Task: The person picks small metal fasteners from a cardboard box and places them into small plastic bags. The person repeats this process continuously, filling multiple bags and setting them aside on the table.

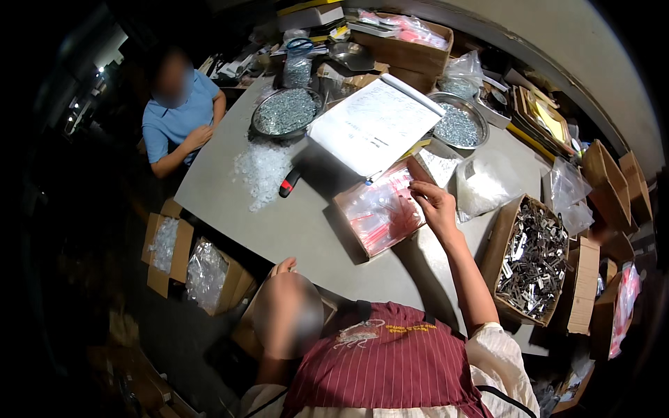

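Observation:
My right hand (437, 207) is over the right side of an open cardboard box (365, 245), its thumb and fingers drawn together in a pinch. Whatever lies between the fingertips is too small to make out. Clear plastic bags with red edges (380, 209) fill that box in a loose stack. Low at the table's near edge is my left hand (284, 299), above a cardboard box (245, 333). A blurred patch covers most of it, so only some fingertips show and its grip is hidden.
A clipboard with papers (376, 125) lies beyond the bags, between metal bowls of small parts (286, 111). A red-black tool (289, 182) lies beside clear plastic pieces (263, 171). A box of metal clips (531, 261) stands right. Another person (178, 104) sits far left.

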A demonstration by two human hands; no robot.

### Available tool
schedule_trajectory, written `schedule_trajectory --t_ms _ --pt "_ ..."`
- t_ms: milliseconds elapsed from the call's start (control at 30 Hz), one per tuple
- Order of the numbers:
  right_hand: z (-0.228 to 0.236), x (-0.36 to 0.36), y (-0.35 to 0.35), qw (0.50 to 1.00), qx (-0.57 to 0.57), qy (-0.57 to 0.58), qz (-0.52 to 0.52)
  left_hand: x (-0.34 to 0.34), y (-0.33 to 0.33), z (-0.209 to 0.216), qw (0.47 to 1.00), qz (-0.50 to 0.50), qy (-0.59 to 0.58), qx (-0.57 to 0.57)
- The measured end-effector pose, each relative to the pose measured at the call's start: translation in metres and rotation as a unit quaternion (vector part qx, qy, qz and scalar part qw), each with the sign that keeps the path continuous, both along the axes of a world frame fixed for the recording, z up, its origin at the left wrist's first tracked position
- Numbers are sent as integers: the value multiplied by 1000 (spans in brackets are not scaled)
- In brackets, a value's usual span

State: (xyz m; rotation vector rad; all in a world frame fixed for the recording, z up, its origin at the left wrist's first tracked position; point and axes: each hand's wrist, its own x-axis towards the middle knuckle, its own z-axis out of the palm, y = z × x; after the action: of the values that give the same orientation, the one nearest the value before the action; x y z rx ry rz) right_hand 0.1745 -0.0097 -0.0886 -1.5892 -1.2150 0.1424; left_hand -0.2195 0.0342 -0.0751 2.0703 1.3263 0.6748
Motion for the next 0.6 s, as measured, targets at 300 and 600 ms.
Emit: schedule_trajectory --t_ms 300,600 --pt "54 -56 -59 906 57 402 119 153 10 32 847 -171 -347 -365" --pt "-46 -12 -124 949 -255 169 -76 145 -3 -8 859 -158 -328 -361"
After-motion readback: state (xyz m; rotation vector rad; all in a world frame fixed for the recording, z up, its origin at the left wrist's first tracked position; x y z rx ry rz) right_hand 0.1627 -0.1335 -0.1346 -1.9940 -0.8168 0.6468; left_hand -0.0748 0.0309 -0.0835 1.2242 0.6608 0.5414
